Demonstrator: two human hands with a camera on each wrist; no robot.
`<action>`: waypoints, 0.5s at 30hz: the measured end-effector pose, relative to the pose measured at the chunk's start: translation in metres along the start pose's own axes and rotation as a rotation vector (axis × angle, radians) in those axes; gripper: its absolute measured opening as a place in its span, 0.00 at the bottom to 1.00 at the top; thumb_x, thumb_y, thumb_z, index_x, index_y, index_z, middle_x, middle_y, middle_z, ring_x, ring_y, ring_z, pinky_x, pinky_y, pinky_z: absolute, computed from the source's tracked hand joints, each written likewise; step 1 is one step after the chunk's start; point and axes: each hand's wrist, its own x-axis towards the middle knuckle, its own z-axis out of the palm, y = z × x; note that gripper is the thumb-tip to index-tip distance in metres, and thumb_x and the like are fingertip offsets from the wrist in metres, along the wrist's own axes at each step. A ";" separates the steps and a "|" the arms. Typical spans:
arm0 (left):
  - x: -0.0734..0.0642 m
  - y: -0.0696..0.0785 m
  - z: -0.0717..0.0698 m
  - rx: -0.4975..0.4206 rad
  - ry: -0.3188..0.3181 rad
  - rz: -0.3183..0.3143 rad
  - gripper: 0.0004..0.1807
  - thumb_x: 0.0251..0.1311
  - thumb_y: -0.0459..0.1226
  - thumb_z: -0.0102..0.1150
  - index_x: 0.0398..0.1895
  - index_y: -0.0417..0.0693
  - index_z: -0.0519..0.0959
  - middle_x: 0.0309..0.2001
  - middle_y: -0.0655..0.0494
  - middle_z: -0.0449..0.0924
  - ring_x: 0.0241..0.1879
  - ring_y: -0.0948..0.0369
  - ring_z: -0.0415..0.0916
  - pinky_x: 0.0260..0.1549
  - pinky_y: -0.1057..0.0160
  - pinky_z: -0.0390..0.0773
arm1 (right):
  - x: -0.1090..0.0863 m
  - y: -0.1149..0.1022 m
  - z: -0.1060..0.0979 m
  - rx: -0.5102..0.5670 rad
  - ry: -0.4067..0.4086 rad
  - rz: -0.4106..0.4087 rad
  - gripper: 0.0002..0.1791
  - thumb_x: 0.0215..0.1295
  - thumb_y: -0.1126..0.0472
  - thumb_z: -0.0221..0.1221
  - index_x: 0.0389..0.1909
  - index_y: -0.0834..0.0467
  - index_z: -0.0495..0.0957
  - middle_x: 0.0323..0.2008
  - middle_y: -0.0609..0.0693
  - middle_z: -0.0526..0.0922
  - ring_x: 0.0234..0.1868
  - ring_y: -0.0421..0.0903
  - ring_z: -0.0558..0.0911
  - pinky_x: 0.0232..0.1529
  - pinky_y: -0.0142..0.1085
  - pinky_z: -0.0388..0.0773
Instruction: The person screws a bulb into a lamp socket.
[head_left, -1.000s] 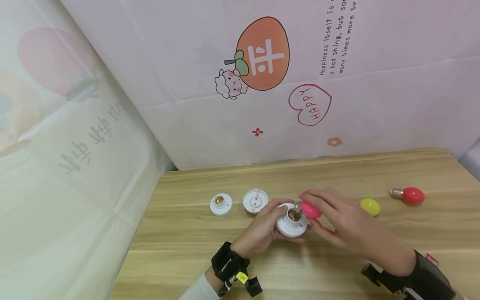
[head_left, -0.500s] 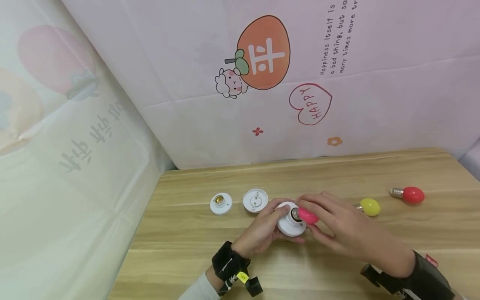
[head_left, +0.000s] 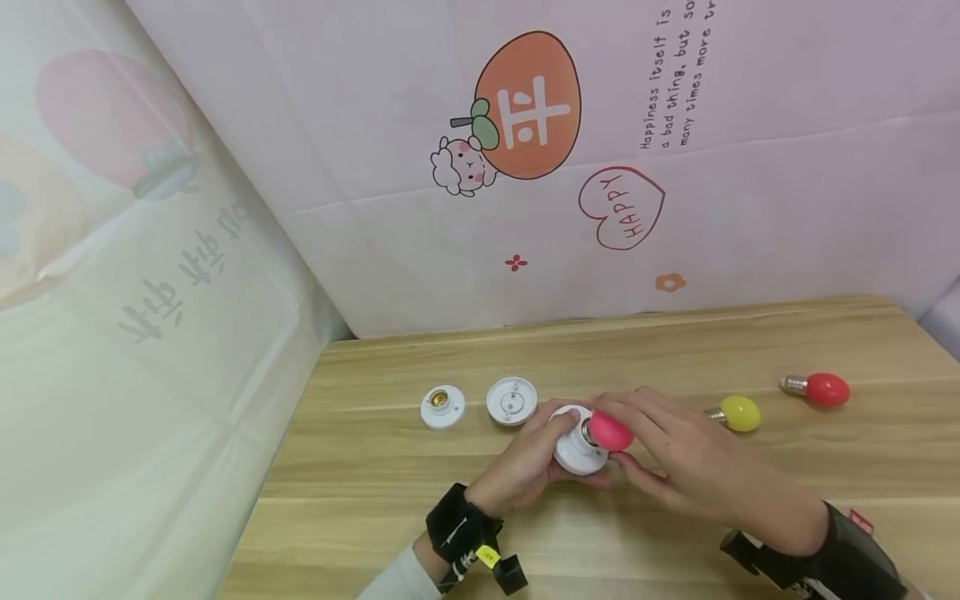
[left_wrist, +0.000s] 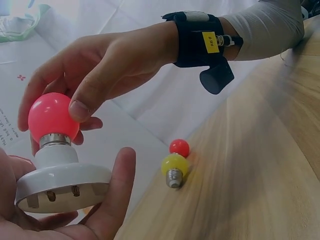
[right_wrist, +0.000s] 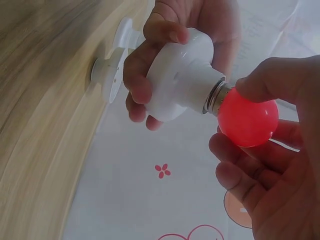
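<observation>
My left hand (head_left: 525,462) grips a round white lamp holder (head_left: 579,454) by its rim, above the table. A red light bulb (head_left: 611,432) stands with its metal screw base partly inside the holder's socket. Around the bulb's red globe, the thumb and fingers of my right hand (head_left: 682,454) hold it. The right wrist view shows the bulb (right_wrist: 248,117) lined up with the holder (right_wrist: 185,80), some of its metal base still visible at the socket mouth. Seen from the left wrist, the underside of the holder (left_wrist: 65,187) has metal contacts.
Left of my hands, another white lamp holder (head_left: 442,407) sits socket up, and a second (head_left: 512,402) lies underside up. To the right lie a yellow bulb (head_left: 740,413) and a red bulb (head_left: 827,390) on the wooden table (head_left: 360,517). Printed cloth (head_left: 420,275) hangs behind.
The right hand has brought the red bulb left and down from beside the socket into its mouth. The bulb now points into the holder. The left hand has stayed nearly still.
</observation>
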 end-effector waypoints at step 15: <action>-0.001 0.001 -0.001 0.033 -0.032 0.016 0.21 0.76 0.44 0.38 0.65 0.43 0.64 0.55 0.42 0.74 0.47 0.51 0.79 0.43 0.45 0.82 | -0.001 0.000 0.001 -0.019 0.034 0.007 0.26 0.64 0.48 0.60 0.56 0.60 0.76 0.49 0.46 0.79 0.49 0.39 0.77 0.43 0.39 0.84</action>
